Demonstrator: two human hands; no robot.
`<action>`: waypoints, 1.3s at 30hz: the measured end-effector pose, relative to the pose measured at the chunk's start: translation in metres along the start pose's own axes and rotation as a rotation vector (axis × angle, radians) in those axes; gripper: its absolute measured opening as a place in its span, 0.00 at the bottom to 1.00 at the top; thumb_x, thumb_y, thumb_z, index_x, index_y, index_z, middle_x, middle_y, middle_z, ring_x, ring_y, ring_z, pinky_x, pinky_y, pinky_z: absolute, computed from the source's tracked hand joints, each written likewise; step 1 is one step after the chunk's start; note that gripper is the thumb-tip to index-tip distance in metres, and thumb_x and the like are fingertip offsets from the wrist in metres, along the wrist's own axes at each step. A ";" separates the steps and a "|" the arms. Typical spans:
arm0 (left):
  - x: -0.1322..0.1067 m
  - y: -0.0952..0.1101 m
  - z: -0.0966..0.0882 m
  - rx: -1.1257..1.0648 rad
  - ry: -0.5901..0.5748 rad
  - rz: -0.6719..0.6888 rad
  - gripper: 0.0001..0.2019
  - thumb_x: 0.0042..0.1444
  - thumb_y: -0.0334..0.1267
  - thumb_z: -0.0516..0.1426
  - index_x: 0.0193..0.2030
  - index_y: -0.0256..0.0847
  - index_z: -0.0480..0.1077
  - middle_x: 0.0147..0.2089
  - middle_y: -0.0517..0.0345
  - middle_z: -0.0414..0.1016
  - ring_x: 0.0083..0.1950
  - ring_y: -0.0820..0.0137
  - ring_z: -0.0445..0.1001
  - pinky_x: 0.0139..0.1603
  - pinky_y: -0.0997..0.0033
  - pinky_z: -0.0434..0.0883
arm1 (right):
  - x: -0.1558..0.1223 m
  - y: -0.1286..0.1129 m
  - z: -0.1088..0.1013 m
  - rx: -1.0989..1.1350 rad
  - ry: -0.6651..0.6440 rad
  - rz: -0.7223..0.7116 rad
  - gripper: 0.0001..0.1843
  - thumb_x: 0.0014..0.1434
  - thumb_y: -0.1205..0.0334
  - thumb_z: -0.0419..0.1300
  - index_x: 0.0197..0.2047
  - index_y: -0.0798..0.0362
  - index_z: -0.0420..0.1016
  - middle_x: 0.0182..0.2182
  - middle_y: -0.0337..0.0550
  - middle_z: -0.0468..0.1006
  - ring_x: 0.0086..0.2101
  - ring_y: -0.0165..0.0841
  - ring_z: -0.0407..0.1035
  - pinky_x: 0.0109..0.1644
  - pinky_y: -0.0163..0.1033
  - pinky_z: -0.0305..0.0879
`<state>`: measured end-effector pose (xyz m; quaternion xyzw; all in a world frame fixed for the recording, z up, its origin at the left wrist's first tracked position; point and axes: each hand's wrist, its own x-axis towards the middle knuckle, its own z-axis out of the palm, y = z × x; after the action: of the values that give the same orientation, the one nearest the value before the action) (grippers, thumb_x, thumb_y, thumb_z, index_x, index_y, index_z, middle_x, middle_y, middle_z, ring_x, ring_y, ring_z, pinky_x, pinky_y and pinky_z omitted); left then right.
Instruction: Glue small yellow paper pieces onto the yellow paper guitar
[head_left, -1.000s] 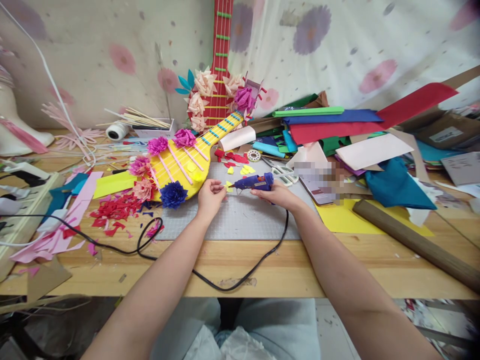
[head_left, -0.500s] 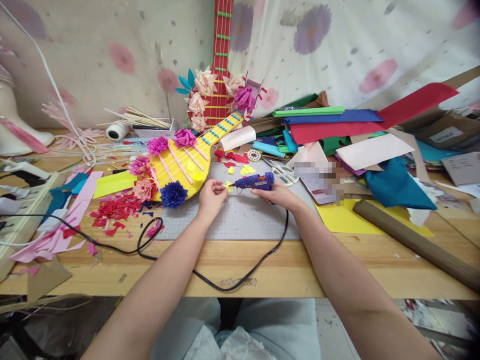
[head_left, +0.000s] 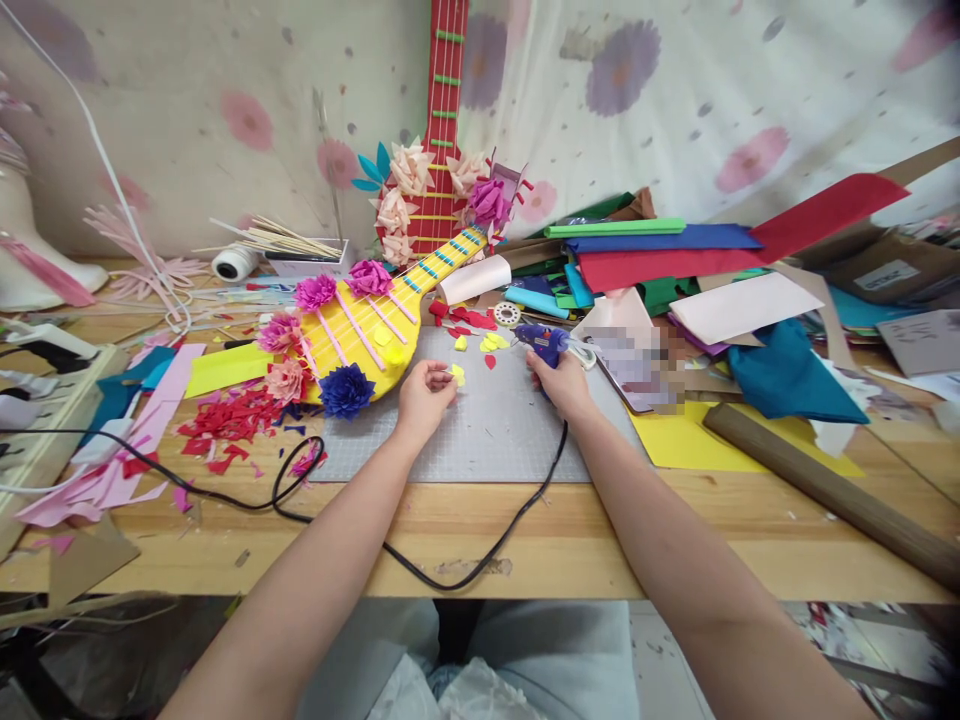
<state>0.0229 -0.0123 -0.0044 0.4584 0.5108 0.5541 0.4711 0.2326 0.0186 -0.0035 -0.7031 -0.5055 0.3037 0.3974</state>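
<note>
Between the fingertips of my left hand (head_left: pixel 427 398) is a small yellow paper petal (head_left: pixel 457 375), held above the grey cutting mat (head_left: pixel 487 440). My right hand (head_left: pixel 561 382) is wrapped round a blue glue gun (head_left: pixel 541 342), whose nozzle points to the far left, close to the scissors (head_left: pixel 581 350). Left of my left hand lies a yellow paper-covered lute (head_left: pixel 367 340) with strings and paper flowers. A dark blue paper flower (head_left: pixel 346 390) sits at its near edge. More yellow petals (head_left: pixel 493 341) and a red petal (head_left: pixel 490 361) lie on the mat.
The glue gun's black cord (head_left: pixel 480 575) loops across the table front. Red paper scraps (head_left: pixel 232 420) lie at left, beside a power strip (head_left: pixel 60 430). Crepe paper rolls (head_left: pixel 660 240) pile up at right, with a phone (head_left: pixel 626 375) and a brown roll (head_left: pixel 825 485). A red instrument (head_left: pixel 444 120) stands behind.
My right hand has drawn the glue gun to the right, away from the petal in my left hand. A red petal on the mat is now uncovered. My left hand has barely moved.
</note>
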 end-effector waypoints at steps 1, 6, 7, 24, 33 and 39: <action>0.000 0.000 0.000 0.004 0.000 0.015 0.13 0.40 0.30 0.60 0.34 0.38 0.63 0.28 0.61 0.69 0.30 0.73 0.70 0.25 0.74 0.72 | -0.001 -0.001 0.001 -0.067 0.011 -0.012 0.20 0.50 0.45 0.56 0.36 0.54 0.68 0.25 0.45 0.74 0.24 0.35 0.68 0.32 0.41 0.64; 0.003 -0.007 -0.002 0.078 -0.034 0.113 0.15 0.41 0.31 0.59 0.39 0.39 0.62 0.30 0.62 0.69 0.31 0.74 0.70 0.27 0.75 0.72 | -0.006 -0.009 0.005 -0.317 0.090 -0.101 0.18 0.53 0.50 0.55 0.40 0.56 0.69 0.34 0.50 0.75 0.37 0.41 0.70 0.40 0.42 0.62; 0.004 -0.008 -0.003 0.104 -0.042 0.133 0.16 0.42 0.31 0.58 0.40 0.40 0.62 0.30 0.62 0.69 0.32 0.75 0.70 0.27 0.75 0.71 | -0.007 -0.010 0.005 -0.353 0.099 -0.110 0.19 0.53 0.50 0.55 0.41 0.56 0.69 0.36 0.50 0.75 0.39 0.41 0.70 0.41 0.42 0.62; -0.005 0.002 -0.006 0.613 -0.191 0.457 0.35 0.45 0.24 0.55 0.61 0.43 0.49 0.52 0.50 0.64 0.32 0.78 0.70 0.32 0.74 0.70 | -0.054 -0.044 0.014 -0.261 -0.222 -0.752 0.09 0.52 0.64 0.56 0.38 0.51 0.64 0.37 0.42 0.74 0.37 0.33 0.67 0.41 0.39 0.62; -0.007 0.002 -0.006 0.547 -0.240 0.475 0.37 0.46 0.25 0.54 0.63 0.45 0.46 0.53 0.49 0.62 0.35 0.76 0.71 0.32 0.74 0.71 | -0.057 -0.038 0.036 -0.124 -0.260 -0.689 0.10 0.50 0.69 0.54 0.37 0.50 0.62 0.34 0.42 0.74 0.38 0.35 0.69 0.44 0.43 0.63; -0.002 -0.006 -0.003 0.317 -0.148 0.318 0.34 0.45 0.25 0.56 0.59 0.44 0.49 0.47 0.53 0.63 0.32 0.78 0.72 0.26 0.78 0.69 | -0.051 -0.030 0.046 0.218 -0.308 -0.401 0.11 0.48 0.65 0.57 0.35 0.49 0.58 0.30 0.37 0.74 0.32 0.32 0.71 0.42 0.43 0.66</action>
<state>0.0202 -0.0145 -0.0103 0.6408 0.4769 0.4992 0.3359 0.1653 -0.0133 0.0010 -0.4875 -0.6535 0.3748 0.4414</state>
